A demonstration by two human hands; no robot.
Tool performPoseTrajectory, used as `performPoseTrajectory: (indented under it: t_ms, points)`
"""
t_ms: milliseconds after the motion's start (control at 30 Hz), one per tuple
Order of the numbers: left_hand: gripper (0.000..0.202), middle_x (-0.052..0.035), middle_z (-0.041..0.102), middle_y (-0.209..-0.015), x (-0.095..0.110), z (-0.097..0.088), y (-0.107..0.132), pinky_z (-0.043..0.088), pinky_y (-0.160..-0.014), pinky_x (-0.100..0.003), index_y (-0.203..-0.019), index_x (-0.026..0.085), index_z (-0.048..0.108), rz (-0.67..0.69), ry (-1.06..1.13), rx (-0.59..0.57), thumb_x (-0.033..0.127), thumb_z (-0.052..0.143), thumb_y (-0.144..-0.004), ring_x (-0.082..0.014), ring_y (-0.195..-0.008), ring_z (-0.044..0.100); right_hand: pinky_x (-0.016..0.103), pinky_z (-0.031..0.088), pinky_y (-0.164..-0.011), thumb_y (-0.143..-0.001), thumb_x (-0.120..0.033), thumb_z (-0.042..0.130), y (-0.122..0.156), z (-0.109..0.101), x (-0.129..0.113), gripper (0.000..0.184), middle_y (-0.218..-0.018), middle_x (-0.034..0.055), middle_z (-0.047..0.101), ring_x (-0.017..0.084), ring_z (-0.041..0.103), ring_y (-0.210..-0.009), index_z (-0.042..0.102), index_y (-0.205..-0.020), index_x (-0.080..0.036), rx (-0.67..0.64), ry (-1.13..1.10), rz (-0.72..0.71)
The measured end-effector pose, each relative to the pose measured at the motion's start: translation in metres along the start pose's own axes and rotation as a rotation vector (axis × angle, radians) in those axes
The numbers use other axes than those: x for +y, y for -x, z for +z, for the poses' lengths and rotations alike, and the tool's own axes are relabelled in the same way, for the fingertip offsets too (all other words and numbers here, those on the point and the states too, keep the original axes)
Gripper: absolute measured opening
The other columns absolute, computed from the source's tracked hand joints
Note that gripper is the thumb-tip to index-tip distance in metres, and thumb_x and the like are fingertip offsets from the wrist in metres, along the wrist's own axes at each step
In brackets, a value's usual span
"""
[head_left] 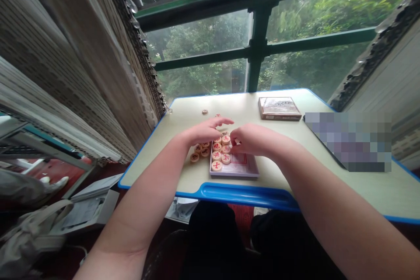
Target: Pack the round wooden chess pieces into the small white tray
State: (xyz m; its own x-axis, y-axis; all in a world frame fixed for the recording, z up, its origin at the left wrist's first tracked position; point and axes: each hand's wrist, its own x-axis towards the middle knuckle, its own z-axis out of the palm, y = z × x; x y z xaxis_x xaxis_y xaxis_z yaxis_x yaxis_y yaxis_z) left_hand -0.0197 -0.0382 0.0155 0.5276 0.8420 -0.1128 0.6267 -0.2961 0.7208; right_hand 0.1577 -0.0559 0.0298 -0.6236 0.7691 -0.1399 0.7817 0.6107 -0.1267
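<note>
An open shallow box (234, 174) rests on the table, its left part filled with rows of round wooden Chinese chess pieces (216, 166) marked in red. My right hand (251, 139) is over the box with fingers curled down beside the pieces; what its fingertips hold, if anything, is hidden. Stretched out above the box's far left corner, my left hand (207, 130) has its fingers apart and shows nothing in them. More loose pieces (194, 158) lie left of the box, partly beneath my left hand. A single piece (204, 112) sits farther back.
At the back right of the table (157, 162) lies a closed flat box (279, 108). A dark flat object (348, 142), blurred out, is near the right edge. Blue trim (246, 194) borders the table. A window stands behind, with curtains (98, 52) at both sides.
</note>
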Motion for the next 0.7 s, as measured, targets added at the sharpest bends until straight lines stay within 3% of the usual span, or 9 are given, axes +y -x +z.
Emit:
performPoseTrajectory:
  t_ms: [200, 467, 567, 700]
  points:
    - [0.065, -0.0082, 0.046, -0.133, 0.004, 0.0, 0.0, 0.038, -0.099, -0.038, -0.123, 0.015, 0.05, 0.01, -0.011, 0.051, 0.008, 0.043, -0.058, -0.0254, -0.119, 0.044, 0.025, 0.028, -0.049, -0.072, -0.035, 0.057, 0.004, -0.005, -0.004, 0.022, -0.069, 0.0055, 0.065, 0.014, 0.05, -0.055, 0.068, -0.08, -0.019, -0.016, -0.012, 0.02]
    - [0.065, -0.0083, 0.043, -0.136, 0.003, -0.001, 0.0, 0.035, -0.102, -0.038, -0.124, 0.017, 0.049, -0.041, -0.099, 0.038, 0.009, 0.044, -0.06, -0.0251, -0.124, 0.04, 0.022, 0.031, -0.052, -0.069, -0.029, 0.062, 0.013, -0.007, -0.014, 0.022, -0.072, 0.0009, 0.065, 0.012, 0.05, -0.057, 0.07, -0.089, -0.024, -0.079, -0.174, -0.143]
    - [0.066, -0.0086, 0.044, -0.135, 0.005, -0.001, 0.0, 0.036, -0.101, -0.037, -0.125, 0.016, 0.048, -0.044, -0.104, 0.02, 0.009, 0.044, -0.06, -0.0246, -0.123, 0.042, 0.022, 0.032, -0.052, -0.067, -0.023, 0.063, 0.011, -0.005, -0.013, 0.025, -0.07, 0.0006, 0.065, 0.012, 0.05, -0.057, 0.07, -0.09, -0.026, -0.08, -0.155, -0.13]
    - [0.065, -0.0103, 0.045, -0.134, 0.006, -0.001, 0.001, 0.034, -0.104, -0.038, -0.124, 0.014, 0.049, -0.042, -0.13, 0.015, 0.009, 0.045, -0.06, -0.0253, -0.124, 0.041, 0.023, 0.033, -0.051, -0.067, -0.027, 0.063, 0.009, -0.004, -0.013, 0.025, -0.07, 0.0011, 0.065, 0.013, 0.051, -0.056, 0.069, -0.091, -0.026, -0.096, -0.154, -0.105]
